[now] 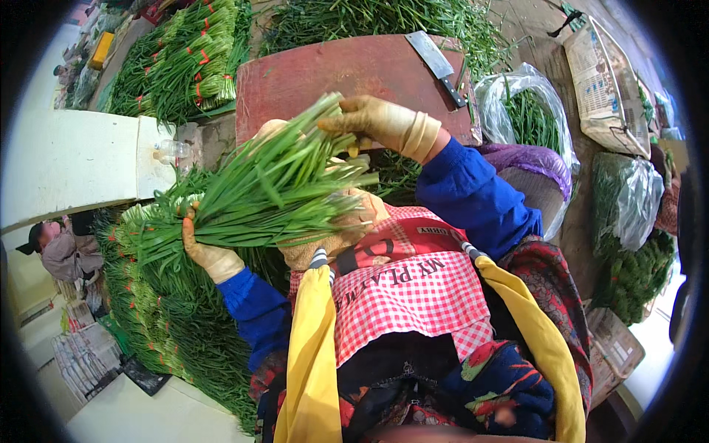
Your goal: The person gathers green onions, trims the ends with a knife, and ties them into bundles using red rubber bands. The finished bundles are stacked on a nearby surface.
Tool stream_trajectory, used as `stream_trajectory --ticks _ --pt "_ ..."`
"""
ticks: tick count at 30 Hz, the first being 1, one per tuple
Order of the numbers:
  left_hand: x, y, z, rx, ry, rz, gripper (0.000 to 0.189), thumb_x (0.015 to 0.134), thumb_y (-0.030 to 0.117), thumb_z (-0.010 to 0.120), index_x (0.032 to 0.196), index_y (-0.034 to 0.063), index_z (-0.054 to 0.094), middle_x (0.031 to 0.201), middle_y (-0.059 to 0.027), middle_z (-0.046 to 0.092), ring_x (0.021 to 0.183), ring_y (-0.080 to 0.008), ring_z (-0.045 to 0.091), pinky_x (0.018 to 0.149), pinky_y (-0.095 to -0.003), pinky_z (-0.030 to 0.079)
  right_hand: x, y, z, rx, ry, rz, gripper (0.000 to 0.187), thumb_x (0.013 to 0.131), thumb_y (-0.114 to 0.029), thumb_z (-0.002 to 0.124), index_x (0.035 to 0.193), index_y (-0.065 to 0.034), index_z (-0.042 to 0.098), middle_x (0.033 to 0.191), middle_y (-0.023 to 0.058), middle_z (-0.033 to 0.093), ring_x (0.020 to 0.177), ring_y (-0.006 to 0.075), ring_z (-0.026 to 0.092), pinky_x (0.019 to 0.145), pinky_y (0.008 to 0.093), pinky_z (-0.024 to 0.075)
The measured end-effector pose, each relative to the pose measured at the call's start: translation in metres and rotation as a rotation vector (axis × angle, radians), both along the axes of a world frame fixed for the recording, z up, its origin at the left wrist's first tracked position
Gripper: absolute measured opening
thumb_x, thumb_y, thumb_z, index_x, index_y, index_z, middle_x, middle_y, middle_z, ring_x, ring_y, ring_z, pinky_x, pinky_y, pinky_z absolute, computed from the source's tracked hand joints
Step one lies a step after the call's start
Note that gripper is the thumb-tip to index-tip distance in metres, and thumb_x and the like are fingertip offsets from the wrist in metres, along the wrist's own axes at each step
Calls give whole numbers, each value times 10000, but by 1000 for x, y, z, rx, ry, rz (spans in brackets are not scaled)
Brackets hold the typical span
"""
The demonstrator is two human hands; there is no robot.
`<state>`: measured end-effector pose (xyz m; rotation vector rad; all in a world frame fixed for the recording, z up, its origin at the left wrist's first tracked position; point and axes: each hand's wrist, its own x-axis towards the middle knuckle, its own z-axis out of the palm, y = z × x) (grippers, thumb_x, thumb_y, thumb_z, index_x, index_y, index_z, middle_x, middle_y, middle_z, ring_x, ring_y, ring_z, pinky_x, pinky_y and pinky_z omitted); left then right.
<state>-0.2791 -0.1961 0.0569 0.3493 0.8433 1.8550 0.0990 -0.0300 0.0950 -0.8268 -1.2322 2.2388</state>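
Observation:
A loose bunch of garlic chives [271, 194] lies across my lap, green leaves to the left and pale stems fanned out to the right. My left hand [207, 246], in a thin tan glove, is wrapped around the leafy end. My right hand [376, 124], gloved alike, reaches over the stem ends with its fingers bent and touching the upper stems; whether it grips any is unclear. Beyond the hands is a worn red board [332, 72]. On its right side rests a cleaver [435, 58] with a black handle [453, 92].
Tied chive bundles [205, 55] with red bands are stacked at the upper left, and more bundles [138, 288] line my left. Loose greens [376, 16] lie behind the board. To the right are a plastic bag of greens [532, 119] and a white crate [604, 88]. A person [69, 249] sits far left.

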Motion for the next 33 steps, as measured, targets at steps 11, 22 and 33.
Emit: stream_trajectory --ticks 11,22,33 --pt "-16 6 -53 -24 -72 -43 302 959 275 575 1141 54 669 1194 -97 681 1101 -297 636 978 -535 497 13 1 -16 549 -22 -612 352 947 -152 684 1268 -16 634 991 23 704 869 122 645 738 252 539" --pt "21 6 -26 -32 -192 -21 260 932 283 628 1113 101 674 1179 -80 685 1082 -297 636 950 -550 511 2 -105 -13 1201 -526 -28 357 839 -212 684 1170 -84 636 944 149 671 891 355 650 780 453 522" --pt "25 10 -32 9 -149 37 263 928 295 646 1096 94 673 1137 -36 686 1046 -250 649 933 -492 527 18 -77 -16 668 -726 -321 274 914 -292 709 1026 -43 735 884 137 716 756 282 684 688 359 540"
